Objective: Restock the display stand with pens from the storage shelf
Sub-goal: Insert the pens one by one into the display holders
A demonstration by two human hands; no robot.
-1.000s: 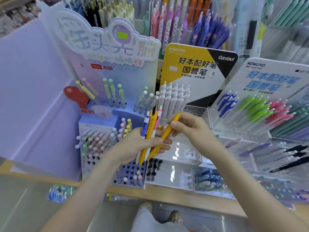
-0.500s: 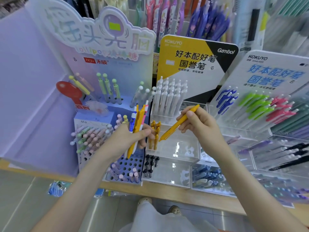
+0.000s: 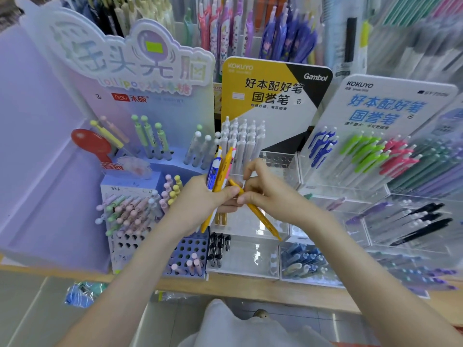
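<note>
left hand (image 3: pixel 195 204) grips the pen bundle (image 3: pixel 220 169), right hand (image 3: pixel 271 196) pinches one orange pen (image 3: pixel 263 219); i fear a tug spills the bundle.

I'm looking at a stationery shop: a branded Kokuyo display stand (image 3: pixel 275 91) at twelve o'clock, racks of colourful pens (image 3: pixel 363 151) at two, a lollipop-pen stand (image 3: pixel 140 71) at ten.

We see a pale wooden table (image 3: pixel 250 293) running across the front, its edge bright under soft, even light. Below it lies a floor of large grey-white tiles (image 3: pixel 27 314) with thin joints. At the left, a smooth lilac panel (image 3: pixel 37 151) rises like a slanted wall. A crumpled blue plastic packet (image 3: pixel 80 295) shows just below the table's edge.
</note>
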